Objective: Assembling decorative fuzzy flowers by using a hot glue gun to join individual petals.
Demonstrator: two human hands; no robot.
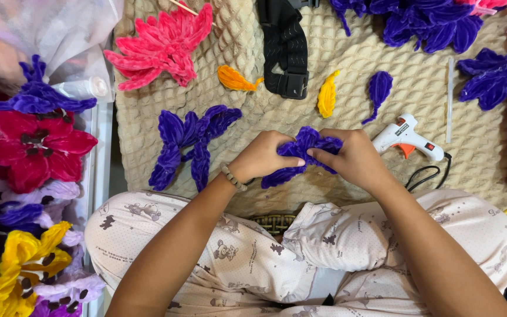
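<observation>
Seated cross-legged, a crafter's left hand [262,155] and right hand [353,157] pinch a purple fuzzy chenille-stem flower [300,154] above the lap; squeezing risks crushing petals, and the white glue gun [409,138] lies close by.

A white glue gun [409,138] is laid on a beige textured mat [347,53], beside a clear glue stick [450,100]. A pink flower [162,44], an orange petal [236,78], a yellow petal [327,95] and a black strap [286,50] are spread above. Finished flowers [30,149] are piled at the left.
</observation>
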